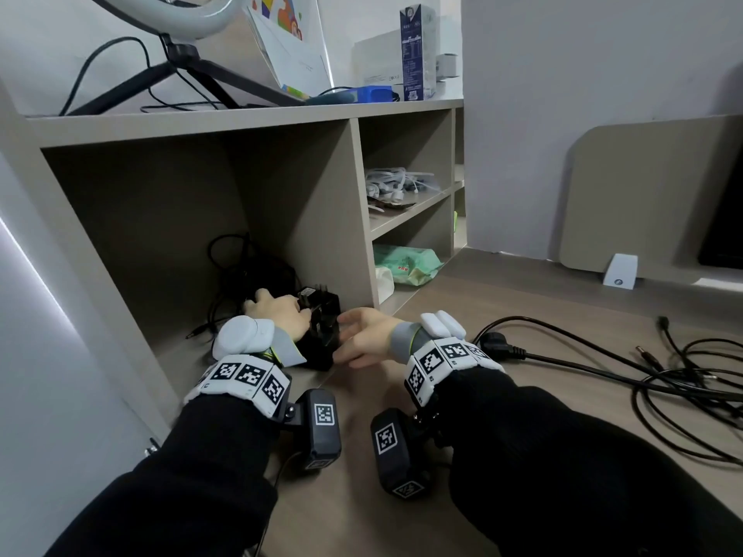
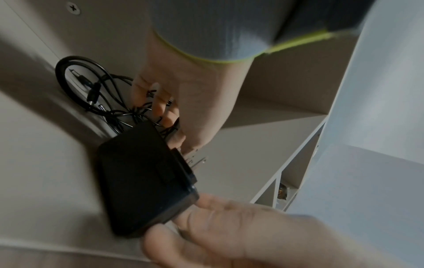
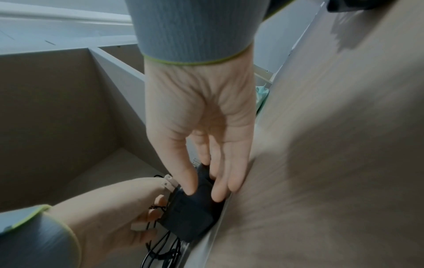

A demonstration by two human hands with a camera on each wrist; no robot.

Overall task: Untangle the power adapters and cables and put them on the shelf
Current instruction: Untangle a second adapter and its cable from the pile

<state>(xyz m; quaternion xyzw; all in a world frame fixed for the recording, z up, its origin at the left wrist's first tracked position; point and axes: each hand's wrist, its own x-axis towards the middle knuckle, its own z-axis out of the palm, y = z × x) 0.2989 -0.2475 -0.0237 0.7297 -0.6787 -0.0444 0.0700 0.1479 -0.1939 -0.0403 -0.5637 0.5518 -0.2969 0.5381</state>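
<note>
Above where I'm gripping, a ring light tripod [image 1: 189,70] is standing beside a blue carton [image 1: 416,54]; to the right, a green packet [image 1: 406,265] is lying low, a white stand [image 1: 621,271] sitting farther right.

Black power adapter [image 1: 321,335], blocky, metal prongs pointing up, standing at the front edge of the shelf [image 1: 193,339] in its large left compartment. Behind it, a tangled pile of thin black cables [image 1: 249,275]. More black cables [image 1: 663,375] sprawled loose across the worktop [image 1: 522,299], well apart.
</note>
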